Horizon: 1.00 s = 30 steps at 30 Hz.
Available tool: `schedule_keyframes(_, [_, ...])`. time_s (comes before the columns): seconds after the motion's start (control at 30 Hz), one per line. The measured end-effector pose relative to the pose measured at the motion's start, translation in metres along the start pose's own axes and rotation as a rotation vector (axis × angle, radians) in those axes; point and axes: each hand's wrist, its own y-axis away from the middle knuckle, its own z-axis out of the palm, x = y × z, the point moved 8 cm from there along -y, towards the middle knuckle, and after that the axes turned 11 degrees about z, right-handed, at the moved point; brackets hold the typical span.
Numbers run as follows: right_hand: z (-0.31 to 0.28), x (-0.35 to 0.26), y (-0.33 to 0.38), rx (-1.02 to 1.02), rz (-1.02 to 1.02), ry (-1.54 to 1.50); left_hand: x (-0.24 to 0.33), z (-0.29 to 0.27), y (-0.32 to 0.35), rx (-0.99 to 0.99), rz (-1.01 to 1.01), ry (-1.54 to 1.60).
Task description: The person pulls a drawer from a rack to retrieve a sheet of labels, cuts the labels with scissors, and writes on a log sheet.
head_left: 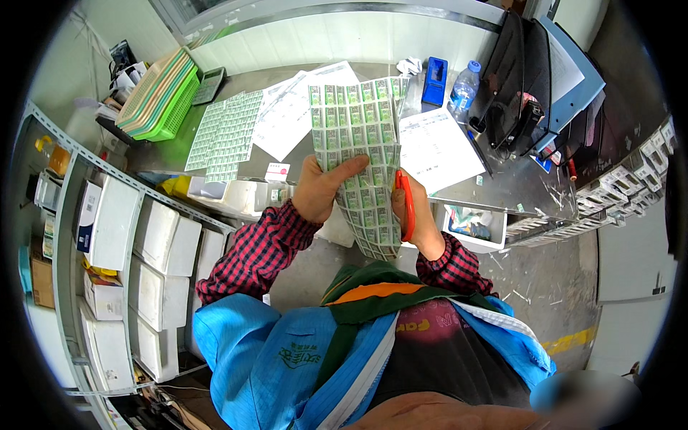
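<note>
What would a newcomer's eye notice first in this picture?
Probably the large green-patterned sheet, held in the left hand at the centre. Next come the red handle, apparently of scissors, in the right hand beside the sheet's right edge, and the bright green basket at the upper left.

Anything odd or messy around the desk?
Yes, minor litter: a crumpled white tissue sits at the back of the desk, and thin white scraps lie scattered on the floor at right, looking dropped rather than binned.
</note>
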Motion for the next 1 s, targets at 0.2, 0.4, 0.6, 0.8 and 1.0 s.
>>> schedule_keyframes(0.2, [-0.003, 0.010, -0.016, 0.025, -0.087, 0.041, -0.001, 0.001, -0.003, 0.004, 0.001, 0.011])
schedule_keyframes(0.4, [-0.005, -0.012, -0.033, 0.005, -0.056, 0.087, 0.002, -0.008, -0.017, 0.044, -0.014, -0.018])
schedule_keyframes(0.6, [0.002, -0.046, -0.064, 0.027, -0.138, 0.115, 0.015, -0.022, -0.046, 0.068, -0.001, -0.042])
schedule_keyframes(0.8, [0.007, -0.040, -0.103, -0.022, 0.009, 0.173, 0.017, -0.046, -0.078, 0.020, 0.065, -0.057])
schedule_keyframes(1.0, [0.019, -0.043, -0.117, -0.014, -0.008, 0.177, 0.022, -0.064, -0.089, 0.035, 0.054, 0.008])
